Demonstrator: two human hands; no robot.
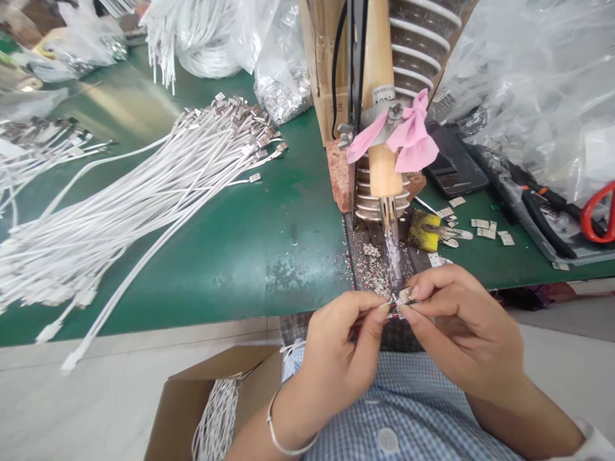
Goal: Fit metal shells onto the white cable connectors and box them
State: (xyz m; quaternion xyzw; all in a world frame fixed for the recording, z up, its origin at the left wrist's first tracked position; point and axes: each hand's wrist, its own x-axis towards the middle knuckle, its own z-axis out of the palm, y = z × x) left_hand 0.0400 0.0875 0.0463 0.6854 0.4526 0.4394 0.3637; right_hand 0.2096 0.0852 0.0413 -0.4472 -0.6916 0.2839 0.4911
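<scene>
At the green tabletop edge (240, 312), left hand (340, 346) and right hand (473, 336), close together, pinch small parts (406, 295).

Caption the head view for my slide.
Right hand pinches a small silvery metal connector beside the left hand, near a wooden-handled soldering iron.

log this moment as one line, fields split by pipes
left hand: pinching thin pale wire | right hand: pinching small silver metal connector | wooden-handled soldering iron: tip near connector

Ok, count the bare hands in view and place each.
2: the left hand near the tip of the soldering iron, and the right hand beside it, pinching a metal connector. No others show.
</scene>
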